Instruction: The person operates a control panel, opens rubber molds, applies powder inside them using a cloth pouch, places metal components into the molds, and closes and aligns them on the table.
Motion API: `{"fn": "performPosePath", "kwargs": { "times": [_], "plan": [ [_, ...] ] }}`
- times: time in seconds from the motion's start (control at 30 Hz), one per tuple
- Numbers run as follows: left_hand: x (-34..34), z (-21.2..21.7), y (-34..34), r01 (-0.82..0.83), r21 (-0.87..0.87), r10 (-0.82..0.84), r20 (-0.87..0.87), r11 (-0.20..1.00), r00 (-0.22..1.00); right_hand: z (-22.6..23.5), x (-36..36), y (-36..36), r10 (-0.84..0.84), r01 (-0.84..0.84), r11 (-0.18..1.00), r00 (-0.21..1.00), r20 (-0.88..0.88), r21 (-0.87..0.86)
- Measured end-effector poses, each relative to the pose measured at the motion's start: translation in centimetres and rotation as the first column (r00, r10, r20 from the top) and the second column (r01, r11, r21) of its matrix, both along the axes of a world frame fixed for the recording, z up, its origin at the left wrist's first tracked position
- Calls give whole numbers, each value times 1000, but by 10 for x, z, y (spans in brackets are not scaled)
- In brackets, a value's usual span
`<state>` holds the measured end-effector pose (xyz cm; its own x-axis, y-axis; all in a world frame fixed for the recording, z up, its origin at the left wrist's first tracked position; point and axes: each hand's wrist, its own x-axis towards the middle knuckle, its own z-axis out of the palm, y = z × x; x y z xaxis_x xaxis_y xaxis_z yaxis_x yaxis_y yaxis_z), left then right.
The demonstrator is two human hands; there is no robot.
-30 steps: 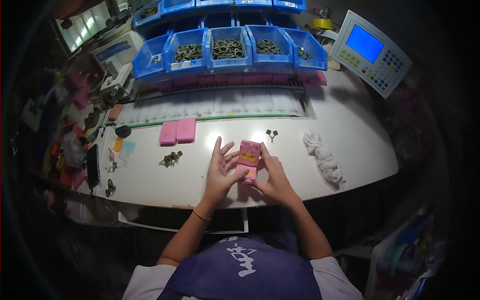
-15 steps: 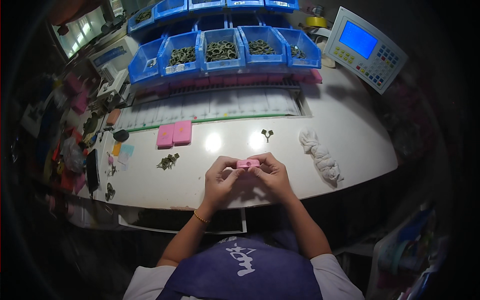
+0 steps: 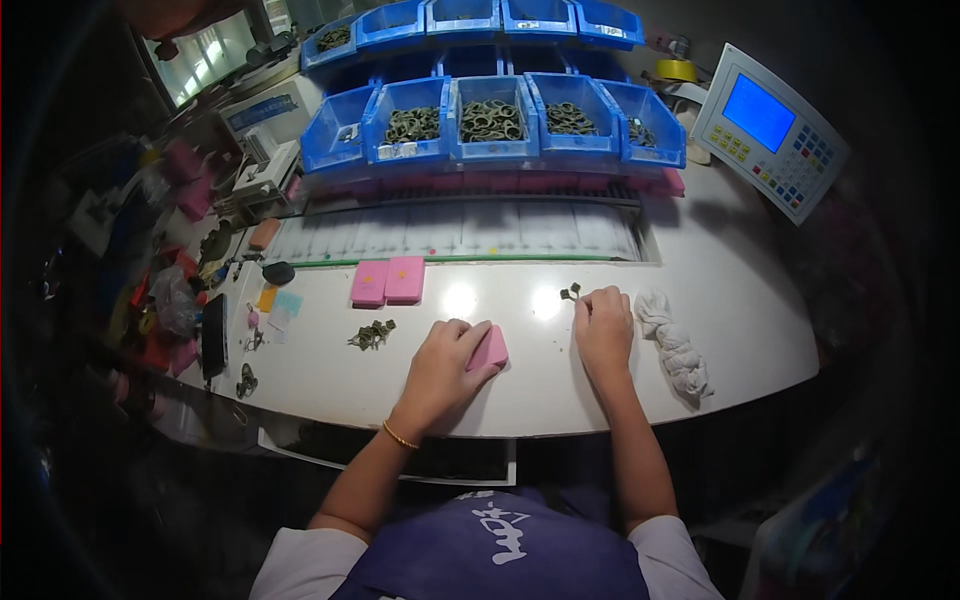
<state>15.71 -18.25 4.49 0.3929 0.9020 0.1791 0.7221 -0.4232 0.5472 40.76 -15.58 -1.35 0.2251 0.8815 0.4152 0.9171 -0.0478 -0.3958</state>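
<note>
My left hand is closed around a pink rubber-like block, gripping it by its sides just above the white table or resting on it; I cannot tell which. Over to the right, the fingers of my right hand are bent together at a small dark forked metal piece. Its two squarish heads show beside the fingertips, while its stem is hidden behind them. Left of my left hand lies a small pile of similar dark metal pieces. Two more pink blocks lie side by side behind that pile.
Blue bins holding dark metal rings stand in rows at the back. A twisted white cloth lies right of my right hand. At the back right is a panel with a blue screen. Tools and clutter, including a black object, crowd the left.
Both hands held the pink block together before. Now only my left hand has it, and my right has moved right to the forked metal piece. The whole view has shifted slightly.
</note>
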Motion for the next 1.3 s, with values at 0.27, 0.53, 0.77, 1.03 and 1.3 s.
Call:
{"fn": "performPosePath", "kwargs": {
  "times": [0.27, 0.53, 0.77, 1.03, 1.3],
  "plan": [
    [-9, -17, 173, -532, 351, 525, 123, 771, 842, -3, -13, 0, 36, -30, 993, 998, -50, 115],
    [-4, -11, 117, -411, 300, 423, 27, 861, 906, 17, -20, -27, 184, -106, 961, 934, -306, 254],
    [28, -25, -38, 200, -523, 425, 820, 829, 384, 33, -85, -73, 471, -422, 782, 882, 8, 458],
    [29, -29, -44, 199, -536, 460, 825, 820, 328, 45, -88, -89, 459, -439, 825, 888, 31, 357],
    [14, -13, -58, 360, -524, 459, 851, 772, 254, 49, -87, -104, -117, -635, 772, -204, -972, 40]
  ]
}}
